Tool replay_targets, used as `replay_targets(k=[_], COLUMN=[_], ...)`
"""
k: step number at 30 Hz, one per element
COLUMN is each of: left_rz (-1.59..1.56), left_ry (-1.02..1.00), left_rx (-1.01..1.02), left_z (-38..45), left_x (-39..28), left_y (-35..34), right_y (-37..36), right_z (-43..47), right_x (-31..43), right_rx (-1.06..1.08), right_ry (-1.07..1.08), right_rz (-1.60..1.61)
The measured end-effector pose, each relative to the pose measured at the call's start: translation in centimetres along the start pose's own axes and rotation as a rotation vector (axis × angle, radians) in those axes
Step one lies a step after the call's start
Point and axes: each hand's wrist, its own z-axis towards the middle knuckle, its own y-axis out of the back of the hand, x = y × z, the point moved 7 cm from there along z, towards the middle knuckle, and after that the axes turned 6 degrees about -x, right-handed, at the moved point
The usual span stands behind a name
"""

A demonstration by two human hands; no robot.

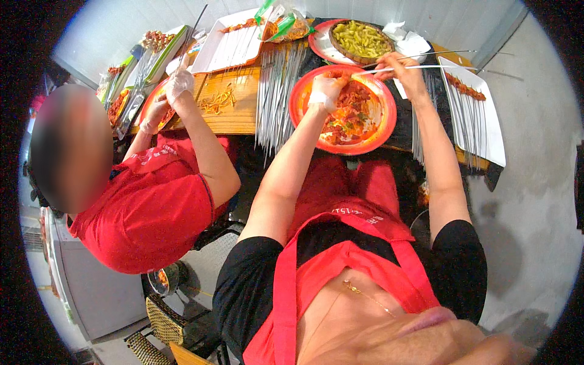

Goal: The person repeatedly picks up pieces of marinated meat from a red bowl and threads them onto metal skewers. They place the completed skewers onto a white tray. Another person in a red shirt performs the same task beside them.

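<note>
My left hand, in a clear plastic glove, is over an orange-red bowl of red marinated meat pieces. Its fingers pinch a bit of the meat near a skewer's tip, though they partly hide it. My bare right hand grips thin metal skewers just right of the bowl, their long ends reaching out to the right. Behind the bowl, a round basket of green pickled peppers rests on a red-rimmed plate.
Bare metal skewers lie left of the bowl. White trays hold loaded skewers on both sides. Crumpled tissues lie behind my right hand. Yellow shreds lie on the wooden table. A co-worker in red works close on the left.
</note>
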Motion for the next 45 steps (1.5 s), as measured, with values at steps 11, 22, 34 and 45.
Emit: replay_targets(k=[11, 22, 34, 45], left_rz=[-0.084, 0.051, -0.113, -0.355], left_ry=[-0.049, -0.111, -0.027, -0.145], left_rx=[0.028, 0.032, -0.020, 0.093], left_z=[0.4, -0.2, 1.5, 1.2], left_x=[1.2, 0.9, 1.5, 0.8], left_y=[0.7, 0.9, -0.4, -2.8], right_y=[5.0, 5.7, 2.6, 1.1], right_z=[8.1, 9.6, -0.4, -4.7], right_x=[-8.0, -8.9, -3.0, -4.1], right_rx=[-0.316, -0.383, -0.316, -0.451], right_ry=[-0.041, -0.036, -0.097, -0.131], right_rz=[-0.155, -0.143, 0.407, 0.438])
